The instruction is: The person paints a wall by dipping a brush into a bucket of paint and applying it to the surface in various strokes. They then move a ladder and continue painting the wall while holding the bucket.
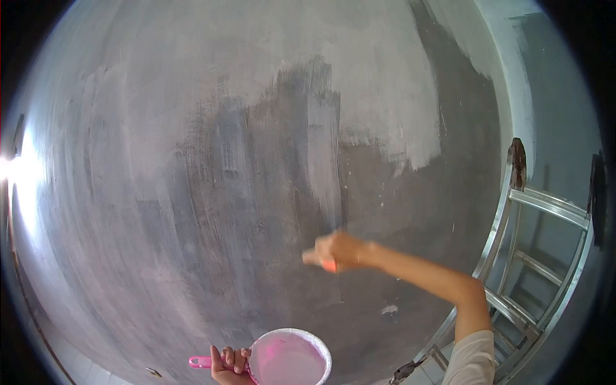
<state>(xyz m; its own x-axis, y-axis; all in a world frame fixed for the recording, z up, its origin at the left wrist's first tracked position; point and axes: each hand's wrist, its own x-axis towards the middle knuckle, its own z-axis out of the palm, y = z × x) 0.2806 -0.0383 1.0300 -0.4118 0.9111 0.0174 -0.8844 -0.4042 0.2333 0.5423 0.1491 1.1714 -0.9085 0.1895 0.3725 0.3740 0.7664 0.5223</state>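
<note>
My left hand (230, 364) is closed around the pink handle (200, 362) of a plastic dipper at the bottom of the view. The dipper (326, 355) has a whitish rim, pink showing on its inner wall, and pale paint (296, 369) inside. In front of the wall, my right hand (343, 251) is closed and slightly blurred by motion. A small orange part (329, 265) shows at its fingers, seemingly the handle of a paintbrush; the bristles cannot be made out. Just above this hand, a pale streak runs down the dark grey wall (398, 212).
An aluminium ladder (548, 204) stands at the right, near the wall corner, with dark coverings on its upper ends. A bright light (9, 168) glares at the left edge. Light floor tiles (83, 367) show at the lower left. Pale, streaky paint (378, 70) covers the upper wall.
</note>
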